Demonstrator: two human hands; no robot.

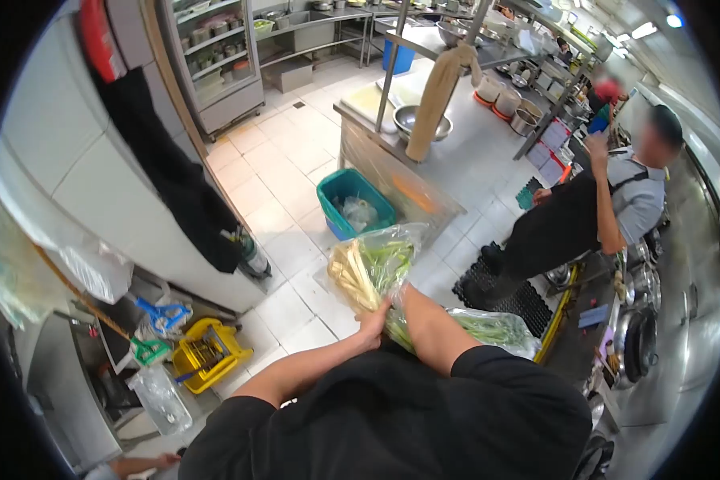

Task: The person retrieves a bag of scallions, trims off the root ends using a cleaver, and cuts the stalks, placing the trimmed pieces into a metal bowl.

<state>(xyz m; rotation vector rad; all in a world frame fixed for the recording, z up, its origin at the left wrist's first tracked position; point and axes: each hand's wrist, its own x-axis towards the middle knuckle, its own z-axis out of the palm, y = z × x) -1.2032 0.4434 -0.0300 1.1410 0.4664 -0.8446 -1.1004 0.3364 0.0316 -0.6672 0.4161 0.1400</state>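
Note:
In front of my body is a clear plastic bag of vegetables (388, 260), with pale yellowish stalks (350, 276) on its left and green stalks on its right. My left hand (371, 325) is closed on the near edge of this bag. My right forearm reaches across to the bag's right side. The plastic and greens hide my right hand, so its fingers do not show. Beneath my right arm lies a second clear bag of long green vegetables (494, 330); what bears its weight is out of sight.
A teal bin (356, 204) with plastic inside stands ahead, beside a steel worktable (488, 152). A co-worker (592, 200) stands at right on a black mat (500, 292). A yellow mop bucket (212, 352) is at left. Another person's hand (166, 462) shows bottom left.

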